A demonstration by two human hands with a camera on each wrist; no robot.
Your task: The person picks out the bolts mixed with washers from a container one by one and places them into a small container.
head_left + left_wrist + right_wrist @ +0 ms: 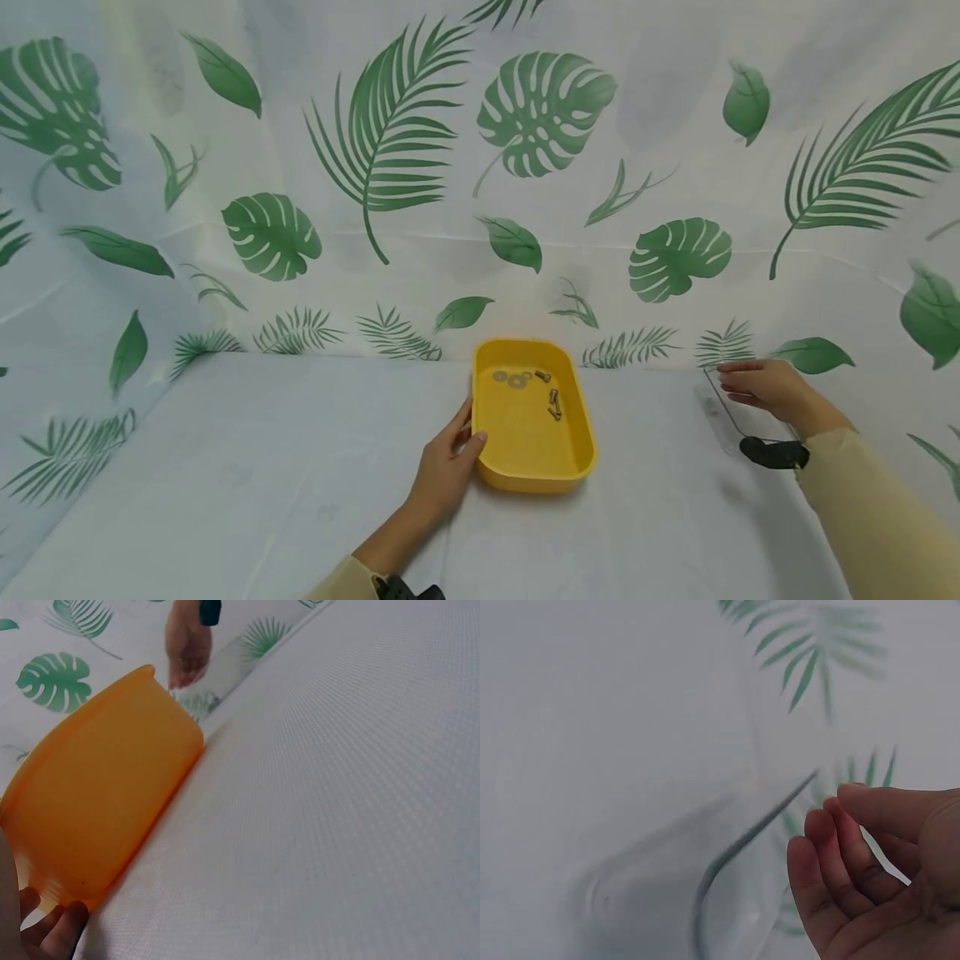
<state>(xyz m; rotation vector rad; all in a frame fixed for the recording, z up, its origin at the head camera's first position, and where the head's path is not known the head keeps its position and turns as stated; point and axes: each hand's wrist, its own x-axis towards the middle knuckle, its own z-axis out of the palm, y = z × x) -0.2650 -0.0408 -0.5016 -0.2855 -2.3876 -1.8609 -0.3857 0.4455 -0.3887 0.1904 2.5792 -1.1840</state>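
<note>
A yellow plastic tray [528,462] stands on the white-covered table. In it lie several flat washers [517,382] and small metal screws [553,397]. My left hand [442,475] grips its left side, thumb over the rim and fingers against the outer wall; the left wrist view shows those fingertips [71,922] low on the tray wall. At the right, my right hand [776,390] has its thumb and fingertips brought together at a clear, see-through container with a thin dark rim [739,847]. Its body is faint and blurred, and what it contains cannot be made out.
A white cloth with green leaf prints [465,167] hangs as a backdrop behind the table [262,467]. A black wrist strap with its camera [774,453] sits on the right wrist, and another black wrist mount [401,588] on the left.
</note>
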